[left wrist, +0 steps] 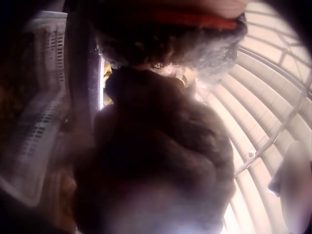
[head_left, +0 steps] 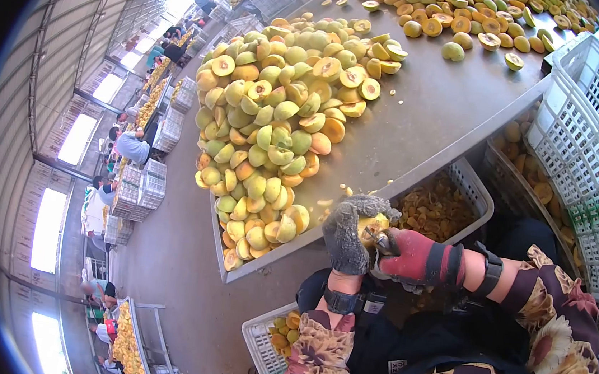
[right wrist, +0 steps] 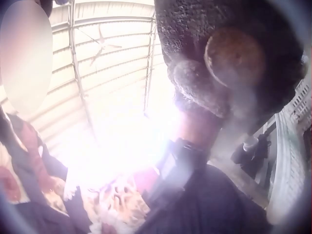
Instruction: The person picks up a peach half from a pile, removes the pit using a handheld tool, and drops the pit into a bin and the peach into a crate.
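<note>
In the head view my left hand [head_left: 347, 236], in a worn grey glove, grips a yellow peach half [head_left: 370, 227] between its thumb and curled fingers. My right hand [head_left: 419, 259], in a red and grey glove, holds a small metal pitting tool [head_left: 383, 243] against the cut face of that peach. The tool's tip is hidden at the fruit. In the right wrist view the round peach half shows within the dark glove. Blurred gloves fill most of the left wrist view. A large heap of halved peaches [head_left: 278, 113] lies on the metal table [head_left: 421, 119] beyond my hands.
A crate with orange-brown scraps [head_left: 436, 207] stands below the table edge, just past my hands. White crates [head_left: 583, 157] are stacked at the right. Another crate [head_left: 264, 342] holding fruit sits at my lower left. More peach halves [head_left: 474, 20] cover the table's far end.
</note>
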Motion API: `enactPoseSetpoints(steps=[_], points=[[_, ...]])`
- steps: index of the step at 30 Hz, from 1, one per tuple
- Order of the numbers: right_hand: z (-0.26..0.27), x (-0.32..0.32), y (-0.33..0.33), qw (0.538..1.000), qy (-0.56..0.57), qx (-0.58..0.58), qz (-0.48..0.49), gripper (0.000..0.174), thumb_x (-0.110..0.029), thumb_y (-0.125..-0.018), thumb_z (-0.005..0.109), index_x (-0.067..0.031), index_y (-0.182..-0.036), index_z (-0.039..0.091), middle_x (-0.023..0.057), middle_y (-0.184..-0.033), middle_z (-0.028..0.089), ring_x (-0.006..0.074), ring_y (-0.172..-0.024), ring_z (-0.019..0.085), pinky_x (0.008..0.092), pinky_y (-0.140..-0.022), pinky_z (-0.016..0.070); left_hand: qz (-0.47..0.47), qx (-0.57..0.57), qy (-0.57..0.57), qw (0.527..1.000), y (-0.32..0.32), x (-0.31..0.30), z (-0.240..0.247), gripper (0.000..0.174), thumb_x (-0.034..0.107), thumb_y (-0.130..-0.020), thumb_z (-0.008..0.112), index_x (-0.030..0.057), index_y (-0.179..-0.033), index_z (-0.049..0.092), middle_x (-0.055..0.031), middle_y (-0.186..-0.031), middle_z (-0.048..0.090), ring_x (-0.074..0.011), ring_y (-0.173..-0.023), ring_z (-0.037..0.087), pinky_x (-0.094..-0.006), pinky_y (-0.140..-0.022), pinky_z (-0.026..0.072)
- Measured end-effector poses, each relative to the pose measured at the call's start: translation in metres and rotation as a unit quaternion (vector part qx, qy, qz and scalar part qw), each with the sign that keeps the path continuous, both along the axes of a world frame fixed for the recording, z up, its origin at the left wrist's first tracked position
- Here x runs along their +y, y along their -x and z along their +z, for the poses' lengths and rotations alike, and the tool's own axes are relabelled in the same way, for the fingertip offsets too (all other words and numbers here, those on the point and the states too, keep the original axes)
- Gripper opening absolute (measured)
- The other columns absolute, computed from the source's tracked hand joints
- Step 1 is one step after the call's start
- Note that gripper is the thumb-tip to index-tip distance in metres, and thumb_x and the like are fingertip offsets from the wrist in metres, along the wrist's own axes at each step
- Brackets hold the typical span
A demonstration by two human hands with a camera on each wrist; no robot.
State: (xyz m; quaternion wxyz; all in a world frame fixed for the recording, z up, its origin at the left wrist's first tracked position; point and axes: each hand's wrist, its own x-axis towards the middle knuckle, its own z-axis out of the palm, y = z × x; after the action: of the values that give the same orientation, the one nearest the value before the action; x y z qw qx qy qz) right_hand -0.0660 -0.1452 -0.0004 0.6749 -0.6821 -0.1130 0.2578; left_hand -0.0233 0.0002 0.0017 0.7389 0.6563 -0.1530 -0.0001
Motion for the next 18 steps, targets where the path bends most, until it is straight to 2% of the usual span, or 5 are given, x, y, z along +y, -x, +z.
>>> enactPoseSetpoints(steps=[4, 11, 13, 16, 18], points=[[0.018, -0.016, -0.002, 0.973, -0.079, 0.207, 0.066, 0.022, -0.017, -0.080, 0.058, 0.0000, -0.094, 0.055, 0.0070, -0.068, 0.060, 0.0168, -0.053, 0.060, 0.0308, -0.050, 0.0501, 0.039, -0.132, -0.122, 0.983, 0.001, -0.009, 0.008, 0.025, 0.026, -0.087, 0.054, 0.0021, -0.090, 0.061, -0.0103, -0.085, 0.066, -0.0245, -0.079, 0.063, -0.0366, -0.077, 0.0503], [0.000, -0.005, 0.002, 0.996, -0.034, 0.079, 0.005, 0.023, -0.017, -0.080, 0.059, 0.0008, -0.093, 0.055, 0.0078, -0.067, 0.061, 0.0162, -0.051, 0.059, 0.0301, -0.047, 0.0490, 0.034, -0.147, -0.190, 0.970, 0.000, -0.009, 0.012, 0.024, 0.026, -0.080, 0.062, 0.0040, -0.090, 0.063, -0.0089, -0.086, 0.067, -0.0253, -0.078, 0.064, -0.0356, -0.076, 0.0502], [-0.001, -0.003, 0.001, 0.998, -0.038, 0.049, 0.001, 0.023, -0.017, -0.080, 0.059, 0.0014, -0.093, 0.056, 0.0076, -0.067, 0.062, 0.0161, -0.051, 0.060, 0.0303, -0.047, 0.0490, 0.085, -0.322, -0.342, 0.879, -0.001, -0.006, 0.014, 0.024, 0.026, -0.085, 0.058, 0.0031, -0.090, 0.063, -0.0089, -0.087, 0.067, -0.0238, -0.079, 0.064, -0.0354, -0.076, 0.0503], [0.013, -0.007, 0.002, 0.989, -0.082, 0.124, 0.016, 0.026, -0.017, -0.079, 0.060, 0.0033, -0.095, 0.055, 0.0111, -0.069, 0.063, 0.0198, -0.057, 0.063, 0.0332, -0.052, 0.0512, 0.098, -0.106, -0.019, 0.989, 0.005, -0.019, 0.006, 0.034, 0.023, -0.098, 0.043, -0.0009, -0.086, 0.064, -0.0137, -0.082, 0.067, -0.0233, -0.078, 0.065, -0.0354, -0.074, 0.0517], [0.001, -0.002, 0.002, 0.999, -0.015, 0.032, -0.005, 0.029, -0.018, -0.078, 0.060, 0.0044, -0.096, 0.055, 0.0143, -0.071, 0.064, 0.0225, -0.062, 0.064, 0.0349, -0.056, 0.0523, 0.107, -0.099, -0.032, 0.989, 0.002, -0.015, -0.006, 0.037, 0.025, -0.098, 0.043, -0.0015, -0.085, 0.064, -0.0133, -0.081, 0.067, -0.0221, -0.075, 0.065, -0.0341, -0.072, 0.0517]])
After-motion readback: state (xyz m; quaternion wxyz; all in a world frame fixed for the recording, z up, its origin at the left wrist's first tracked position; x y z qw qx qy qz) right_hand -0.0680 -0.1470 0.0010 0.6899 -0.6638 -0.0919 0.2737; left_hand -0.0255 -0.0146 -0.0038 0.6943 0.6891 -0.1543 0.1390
